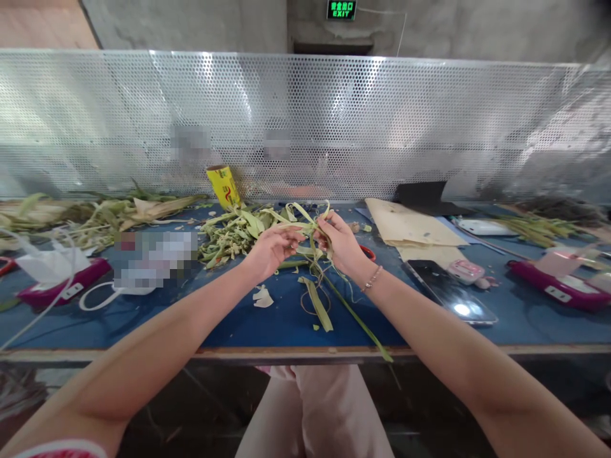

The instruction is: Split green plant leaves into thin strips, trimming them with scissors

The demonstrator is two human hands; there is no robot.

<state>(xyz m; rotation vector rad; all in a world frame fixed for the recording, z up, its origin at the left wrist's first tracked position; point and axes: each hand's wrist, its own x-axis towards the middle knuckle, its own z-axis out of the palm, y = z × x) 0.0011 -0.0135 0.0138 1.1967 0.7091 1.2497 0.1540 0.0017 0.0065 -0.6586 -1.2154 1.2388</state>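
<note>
Above the middle of the blue table, my right hand (341, 243) pinches a bundle of pale green leaf strips (308, 224), which look like corn husk. Its loose ends spread upward and to the left. Close beside it, my left hand (273, 251) has its fingers curled together near the strips; what lies between its fingertips is too small to make out. Below the hands hang or lie a flat piece of husk (317, 306), a thin brown string loop (302, 301) and a long green stalk (359, 318). A heap of green plant pieces (229, 236) lies behind my left hand.
A yellow roll (223, 186) stands behind the heap. Right lie brown paper (405, 222), a phone (451, 292), a pink case (465, 270) and a purple power strip (563, 286). Another power strip (62, 283) and more husks (109, 216) are left. A perforated metal screen (305, 121) closes the back.
</note>
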